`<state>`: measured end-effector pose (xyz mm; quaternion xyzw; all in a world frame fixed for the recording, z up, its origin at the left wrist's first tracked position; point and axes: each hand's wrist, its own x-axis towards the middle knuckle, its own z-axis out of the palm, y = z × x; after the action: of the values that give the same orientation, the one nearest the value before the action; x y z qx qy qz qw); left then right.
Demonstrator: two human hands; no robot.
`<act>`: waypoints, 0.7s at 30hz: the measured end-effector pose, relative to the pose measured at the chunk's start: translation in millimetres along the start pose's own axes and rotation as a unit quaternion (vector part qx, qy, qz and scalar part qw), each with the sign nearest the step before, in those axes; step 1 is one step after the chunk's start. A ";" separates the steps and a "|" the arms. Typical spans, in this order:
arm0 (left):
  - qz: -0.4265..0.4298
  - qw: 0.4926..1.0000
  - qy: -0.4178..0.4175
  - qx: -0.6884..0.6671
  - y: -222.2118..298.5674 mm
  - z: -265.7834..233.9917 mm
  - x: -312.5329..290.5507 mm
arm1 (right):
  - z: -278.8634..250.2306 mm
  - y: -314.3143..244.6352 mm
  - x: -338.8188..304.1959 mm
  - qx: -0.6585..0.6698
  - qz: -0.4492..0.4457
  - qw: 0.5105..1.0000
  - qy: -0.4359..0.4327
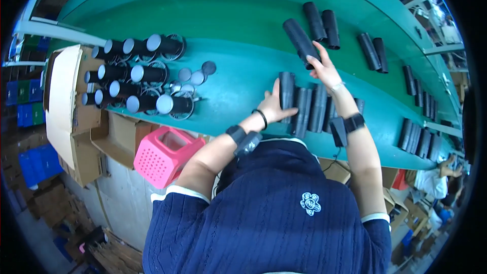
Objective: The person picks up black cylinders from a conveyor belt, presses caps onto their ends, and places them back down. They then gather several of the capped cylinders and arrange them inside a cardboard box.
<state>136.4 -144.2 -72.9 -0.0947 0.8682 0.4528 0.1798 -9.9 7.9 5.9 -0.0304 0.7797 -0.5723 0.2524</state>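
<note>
My right hand (pixel 325 71) is closed round the near end of a black cylindrical tube (pixel 298 39), which tilts away to the left above the green bench. Closer to me, my left hand (pixel 272 105) has its thumb and fingers round another black tube (pixel 287 90), at the left end of a row. Beside it in that row lie several more black tubes (pixel 318 106), side by side and partly hidden by my right forearm. Beyond my right hand, two similar tubes (pixel 323 24) rest together on the bench.
On the left of the green bench (pixel 228 56) stand several black cylinders with grey ends (pixel 148 74), with loose round discs (pixel 198 77) beside them. More tubes (pixel 420 139) lie at the right. A pink plastic stool (pixel 163 160) and cardboard boxes (pixel 81 116) stand at the left.
</note>
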 end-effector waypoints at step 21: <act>0.049 0.971 0.224 -0.070 1.3 -135.8 -47.3 | 84.8 8.6 53.9 -0.114 -0.097 0.963 -0.226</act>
<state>148.6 -254.7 18.2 -0.1639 0.8558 0.4882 -0.0488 -18.4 -81.6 -39.7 -0.2631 0.7559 -0.4796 0.3597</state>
